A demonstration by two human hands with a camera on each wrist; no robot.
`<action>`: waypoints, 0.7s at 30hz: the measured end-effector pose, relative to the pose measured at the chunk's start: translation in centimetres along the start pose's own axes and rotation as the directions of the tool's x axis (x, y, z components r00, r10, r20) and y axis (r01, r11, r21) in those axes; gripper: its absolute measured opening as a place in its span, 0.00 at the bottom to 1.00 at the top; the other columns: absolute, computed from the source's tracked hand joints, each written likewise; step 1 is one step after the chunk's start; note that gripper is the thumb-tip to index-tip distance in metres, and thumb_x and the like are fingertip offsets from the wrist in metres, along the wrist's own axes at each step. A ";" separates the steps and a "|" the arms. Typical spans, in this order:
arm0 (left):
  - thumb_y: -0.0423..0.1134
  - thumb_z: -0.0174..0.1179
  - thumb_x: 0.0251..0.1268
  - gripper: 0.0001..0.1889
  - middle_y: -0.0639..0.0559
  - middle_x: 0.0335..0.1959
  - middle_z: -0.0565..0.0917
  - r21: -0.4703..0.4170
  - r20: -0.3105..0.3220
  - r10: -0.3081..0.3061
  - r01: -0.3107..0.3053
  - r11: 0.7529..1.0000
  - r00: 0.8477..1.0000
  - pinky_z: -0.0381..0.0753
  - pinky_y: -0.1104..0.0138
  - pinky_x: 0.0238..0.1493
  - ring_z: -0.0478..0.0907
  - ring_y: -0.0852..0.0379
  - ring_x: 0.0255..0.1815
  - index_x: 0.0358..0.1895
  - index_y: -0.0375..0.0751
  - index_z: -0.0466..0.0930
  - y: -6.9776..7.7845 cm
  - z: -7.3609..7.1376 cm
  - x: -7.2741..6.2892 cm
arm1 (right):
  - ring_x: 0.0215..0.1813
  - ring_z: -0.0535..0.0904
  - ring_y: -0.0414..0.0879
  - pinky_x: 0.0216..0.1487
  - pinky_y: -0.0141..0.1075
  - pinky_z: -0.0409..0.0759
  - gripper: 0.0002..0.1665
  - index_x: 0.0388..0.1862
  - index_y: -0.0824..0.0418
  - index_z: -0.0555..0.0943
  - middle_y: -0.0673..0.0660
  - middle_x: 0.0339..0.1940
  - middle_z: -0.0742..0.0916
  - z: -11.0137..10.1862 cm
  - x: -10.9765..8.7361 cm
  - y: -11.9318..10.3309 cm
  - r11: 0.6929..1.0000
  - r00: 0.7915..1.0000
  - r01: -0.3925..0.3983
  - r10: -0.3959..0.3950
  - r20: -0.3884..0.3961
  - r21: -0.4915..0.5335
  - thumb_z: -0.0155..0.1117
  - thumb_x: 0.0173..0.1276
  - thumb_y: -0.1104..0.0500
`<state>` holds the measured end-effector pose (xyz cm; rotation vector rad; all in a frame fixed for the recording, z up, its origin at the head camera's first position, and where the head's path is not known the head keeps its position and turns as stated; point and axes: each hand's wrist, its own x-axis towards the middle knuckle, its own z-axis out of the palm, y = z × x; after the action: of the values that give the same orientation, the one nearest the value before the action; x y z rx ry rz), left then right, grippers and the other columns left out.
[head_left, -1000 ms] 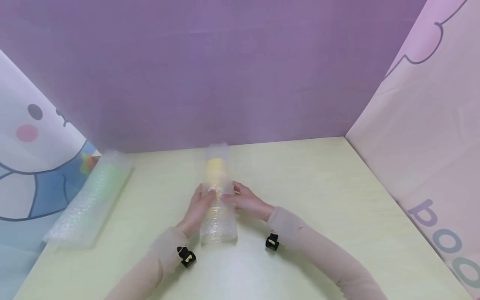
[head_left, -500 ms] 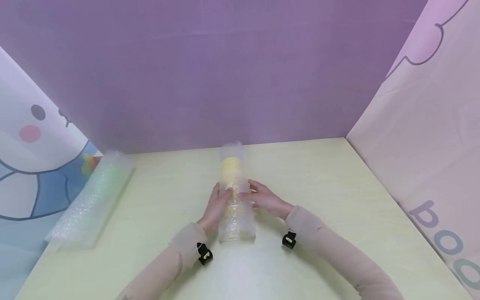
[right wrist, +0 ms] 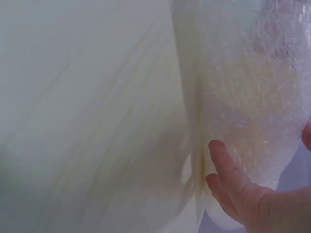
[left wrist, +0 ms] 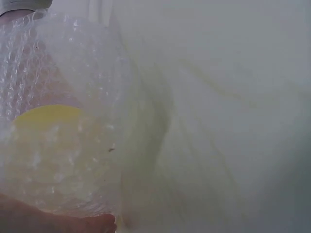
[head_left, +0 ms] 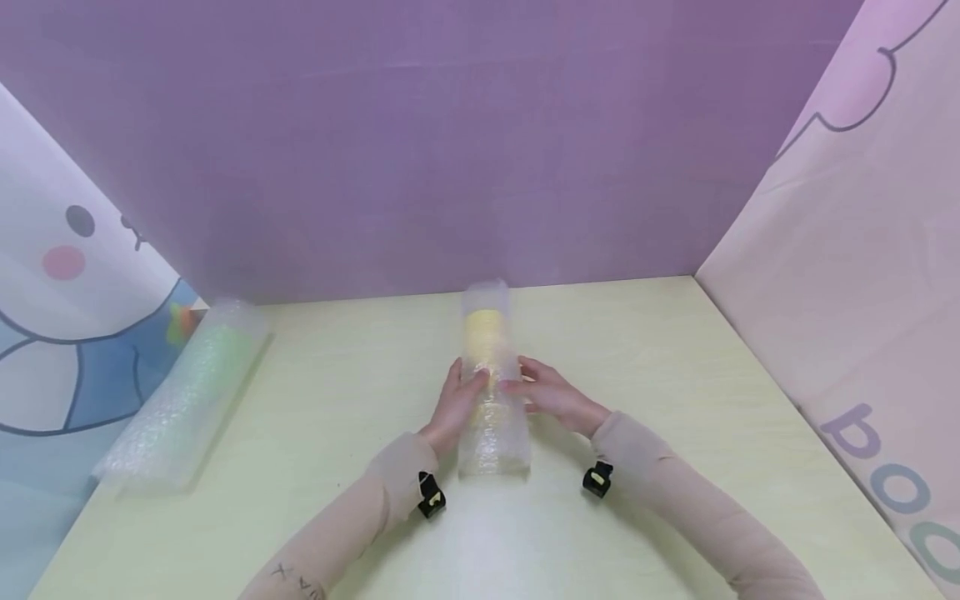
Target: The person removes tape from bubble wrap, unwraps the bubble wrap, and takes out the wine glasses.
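In the head view a tube of clear bubble wrap (head_left: 493,446) lies lengthwise on the pale table, with something yellow (head_left: 484,329) showing through its far half. My left hand (head_left: 455,407) grips its left side, thumb on top. From the right side my right hand (head_left: 558,398) holds it too, thumb on top and fingers along the edge. In the left wrist view the yellow rim (left wrist: 48,112) shows inside the bubble layers. The right wrist view has my fingers (right wrist: 231,172) against the wrap's side. The kind of yellow thing inside is blurred by the wrap.
A second bubble-wrapped bundle (head_left: 187,396), greenish inside, lies slanted at the table's left edge. A purple backdrop (head_left: 465,150) rises behind the table (head_left: 660,350), and printed cloth panels stand at the left and right (head_left: 840,292).
Both hands have shifted to the right together, taking the wrapped tube with them; their grip looks the same. The greenish bundle at the left has stayed in place.
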<state>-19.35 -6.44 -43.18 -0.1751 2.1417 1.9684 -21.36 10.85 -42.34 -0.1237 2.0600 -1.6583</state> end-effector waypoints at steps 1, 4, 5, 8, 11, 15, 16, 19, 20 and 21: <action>0.54 0.49 0.65 0.42 0.41 0.74 0.43 0.003 -0.001 0.002 -0.002 1.000 1.000 0.45 0.45 0.71 0.43 0.40 0.73 0.73 0.42 0.36 0.0 0.1 0.0 | 0.71 0.56 0.60 0.62 0.53 0.69 0.51 0.73 0.61 0.46 0.64 0.73 0.55 -0.2 0.0 0.1 1.000 1.000 0.001 -0.001 0.003 -0.003 0.62 0.61 0.48; 0.54 0.49 0.65 0.42 0.41 0.74 0.43 0.005 -0.004 0.001 -0.001 1.000 1.000 0.45 0.45 0.71 0.43 0.41 0.73 0.73 0.42 0.36 0.0 0.5 0.1 | 0.71 0.56 0.60 0.62 0.54 0.69 0.50 0.73 0.61 0.46 0.64 0.73 0.56 -0.6 0.0 0.1 1.000 1.000 0.010 -0.010 0.015 -0.009 0.62 0.61 0.48; 0.54 0.49 0.65 0.41 0.41 0.74 0.44 0.005 -0.005 0.001 -0.001 1.000 1.000 0.45 0.45 0.71 0.43 0.41 0.73 0.73 0.42 0.36 0.0 0.6 0.2 | 0.71 0.57 0.60 0.62 0.54 0.70 0.50 0.73 0.61 0.46 0.64 0.73 0.56 -0.7 0.0 0.1 1.000 1.000 0.014 -0.013 0.018 -0.010 0.62 0.61 0.48; 0.54 0.49 0.65 0.42 0.42 0.74 0.44 0.009 -0.002 0.000 0.000 1.000 1.000 0.44 0.46 0.72 0.43 0.42 0.73 0.73 0.43 0.36 -0.1 0.7 0.4 | 0.69 0.59 0.61 0.61 0.54 0.70 0.49 0.73 0.62 0.47 0.65 0.72 0.58 -0.9 -0.2 0.1 1.000 0.999 0.024 -0.023 0.024 -0.008 0.61 0.62 0.49; 0.56 0.48 0.65 0.42 0.43 0.74 0.43 0.026 0.017 -0.009 0.008 1.000 1.000 0.43 0.46 0.72 0.42 0.42 0.74 0.73 0.43 0.35 -0.1 0.7 0.5 | 0.68 0.62 0.61 0.61 0.53 0.71 0.49 0.73 0.63 0.46 0.65 0.71 0.60 -0.9 -0.4 -0.1 1.000 0.999 0.027 -0.027 0.023 -0.004 0.60 0.63 0.49; 0.58 0.47 0.65 0.44 0.41 0.74 0.41 0.094 0.067 -0.032 0.026 0.995 0.997 0.43 0.45 0.71 0.41 0.41 0.74 0.73 0.42 0.31 0.1 -0.1 0.5 | 0.68 0.62 0.60 0.61 0.53 0.70 0.48 0.73 0.62 0.46 0.65 0.71 0.60 -0.9 -0.6 -0.1 0.999 0.999 0.031 -0.031 0.028 0.010 0.60 0.63 0.50; 0.58 0.47 0.65 0.45 0.41 0.74 0.40 0.117 0.080 -0.036 0.027 0.993 0.996 0.43 0.45 0.71 0.41 0.41 0.74 0.72 0.42 0.29 0.2 -0.4 0.5 | 0.68 0.62 0.60 0.62 0.54 0.70 0.48 0.73 0.62 0.47 0.64 0.71 0.60 -0.9 -0.6 0.0 0.999 0.999 0.031 -0.032 0.029 0.014 0.60 0.63 0.50; 0.57 0.47 0.65 0.45 0.41 0.74 0.39 0.183 0.107 -0.015 -0.005 0.983 0.994 0.45 0.44 0.70 0.42 0.41 0.73 0.72 0.42 0.28 0.8 -1.5 0.7 | 0.69 0.61 0.60 0.62 0.54 0.69 0.48 0.73 0.61 0.47 0.64 0.72 0.60 -0.9 -0.6 -0.1 0.999 0.999 0.028 -0.029 0.028 0.031 0.61 0.62 0.51; 0.56 0.48 0.65 0.45 0.41 0.74 0.40 0.214 0.111 0.004 -0.028 0.976 0.994 0.46 0.44 0.70 0.43 0.40 0.73 0.73 0.43 0.30 1.0 -1.8 0.8 | 0.69 0.61 0.60 0.62 0.54 0.69 0.48 0.73 0.62 0.47 0.64 0.72 0.60 -1.0 -0.6 -0.1 0.999 0.999 0.030 -0.031 0.028 0.032 0.61 0.62 0.51; 0.55 0.48 0.65 0.44 0.41 0.74 0.41 0.249 0.117 0.029 -0.058 0.967 0.993 0.47 0.43 0.70 0.44 0.40 0.73 0.73 0.43 0.31 1.2 -2.1 1.0 | 0.69 0.61 0.61 0.62 0.54 0.69 0.48 0.73 0.63 0.47 0.65 0.72 0.59 -1.0 -0.6 -0.1 0.999 0.999 0.033 -0.034 0.029 0.032 0.61 0.62 0.51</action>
<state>-20.81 -8.35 -42.09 0.0264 2.3125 1.6625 -21.25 11.95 -41.90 -0.1721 2.0192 -1.6986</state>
